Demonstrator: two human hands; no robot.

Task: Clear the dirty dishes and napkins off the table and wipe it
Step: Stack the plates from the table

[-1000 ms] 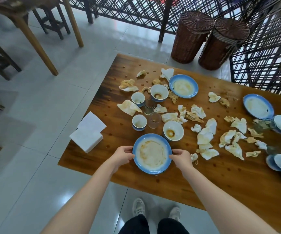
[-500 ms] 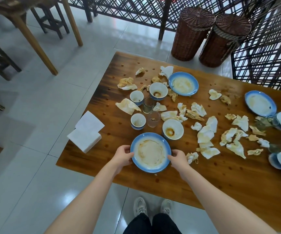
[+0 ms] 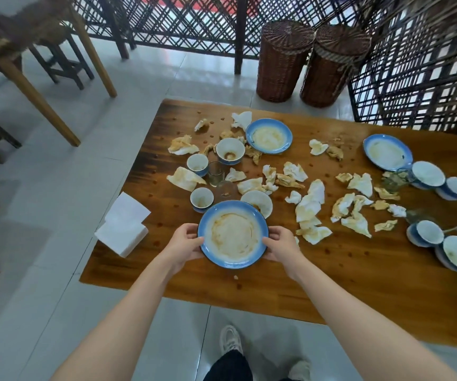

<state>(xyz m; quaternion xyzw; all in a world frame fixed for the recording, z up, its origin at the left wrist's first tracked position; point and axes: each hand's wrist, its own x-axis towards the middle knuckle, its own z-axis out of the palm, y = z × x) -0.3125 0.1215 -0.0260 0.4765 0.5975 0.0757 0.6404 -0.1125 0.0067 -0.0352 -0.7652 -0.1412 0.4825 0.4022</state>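
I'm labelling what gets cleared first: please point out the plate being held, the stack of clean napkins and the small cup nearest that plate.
held plate (image 3: 233, 237), head view, its stained centre.
stack of clean napkins (image 3: 124, 225), head view, the white top surface.
small cup (image 3: 201, 198), head view, its stained inside.

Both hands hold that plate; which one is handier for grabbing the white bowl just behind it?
Probably the right. The right hand grips the plate at its right rim, and the white bowl sits just beyond that side; the left hand grips the opposite rim.
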